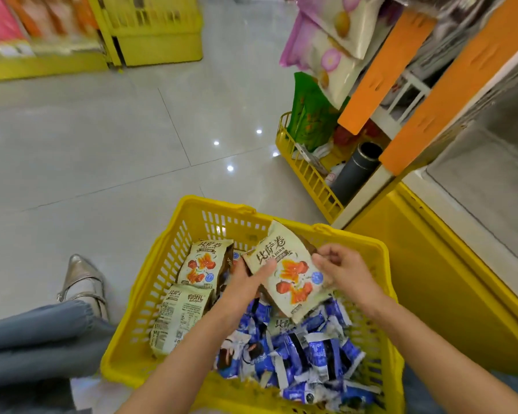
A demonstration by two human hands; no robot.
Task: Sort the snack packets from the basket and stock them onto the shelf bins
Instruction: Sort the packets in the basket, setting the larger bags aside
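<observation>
Along the left wall of the yellow basket (pixel 162 264) two cream packets (pixel 204 264) stand close together, and small blue packets (pixel 296 348) are heaped to their right. Above that heap the left hand (pixel 245 279) grasps the held packet (pixel 290 273) with its thumb across the face, and the right hand (pixel 344 270) pinches the opposite edge, so the packet's long axis runs from the far rim back toward the person. Up and to the right stands the shelf (pixel 449 94), so the right hand is probably the nearer one to carry the packet there.
</observation>
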